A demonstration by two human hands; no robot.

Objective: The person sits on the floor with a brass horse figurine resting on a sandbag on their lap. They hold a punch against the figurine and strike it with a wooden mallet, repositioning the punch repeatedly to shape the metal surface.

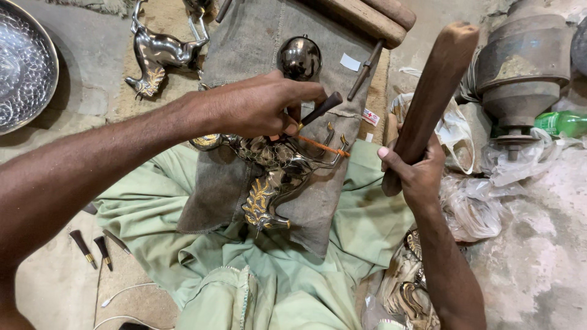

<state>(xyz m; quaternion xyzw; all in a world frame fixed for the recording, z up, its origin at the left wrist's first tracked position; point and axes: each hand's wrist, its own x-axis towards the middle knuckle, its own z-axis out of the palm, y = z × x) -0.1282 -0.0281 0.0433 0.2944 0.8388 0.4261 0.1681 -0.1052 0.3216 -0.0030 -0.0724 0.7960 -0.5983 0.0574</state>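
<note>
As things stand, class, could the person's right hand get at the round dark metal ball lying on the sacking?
Probably not freely. The right hand is wrapped around a wooden mallet, so it is occupied, and the left hand with its chisel lies close beside the ball.

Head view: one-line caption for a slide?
Left hand sets a dark-handled chisel on a silver-and-gold metal animal figurine lying on grey cloth; right hand holds a wooden mallet.

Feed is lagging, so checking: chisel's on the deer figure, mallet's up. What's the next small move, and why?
Probably a light tap: the left hand holds the chisel tip against the metal deer figure, and the right hand has the wooden mallet raised beside it.
</note>
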